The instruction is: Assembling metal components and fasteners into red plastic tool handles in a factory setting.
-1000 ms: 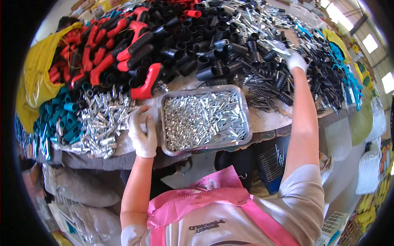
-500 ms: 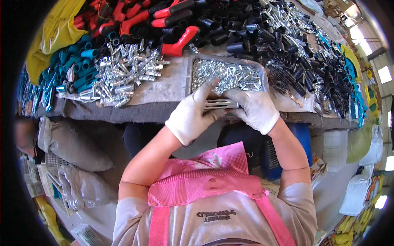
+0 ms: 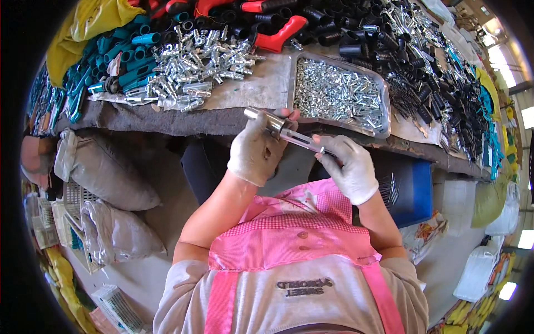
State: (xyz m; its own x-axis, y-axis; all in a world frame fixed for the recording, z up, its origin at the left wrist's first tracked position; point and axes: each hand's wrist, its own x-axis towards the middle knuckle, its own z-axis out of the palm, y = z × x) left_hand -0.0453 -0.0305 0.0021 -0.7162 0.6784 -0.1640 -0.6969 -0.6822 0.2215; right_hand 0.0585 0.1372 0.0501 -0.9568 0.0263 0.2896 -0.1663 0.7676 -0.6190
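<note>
My left hand (image 3: 253,155), in a white glove with a dirty palm, wraps round the left part of a silver slotted metal tube (image 3: 301,139). The tube's shiny end sticks out past the fingers at the upper left. At the other end, my right hand (image 3: 351,170), gloved too, pinches the tube between thumb and fingers. The tube slopes down to the right, in front of the bench edge. Just beyond my hands is a clear plastic tray (image 3: 385,106) of small metal pins and bits. Whether a small part sits in the right fingertips, I cannot make out.
Left of the tray lies a heap of silver metal fittings (image 3: 194,69), with teal plastic handles (image 3: 125,55) beside it. A red handle (image 3: 281,35) and black sleeves lie behind. Springs (image 3: 409,94) are piled at right. A blue bin (image 3: 420,192) stands below the bench.
My hands have moved apart and nearer my body, away from the tray. The slotted tube has turned from level to sloping, and more of it shows. The view has shifted sideways.
</note>
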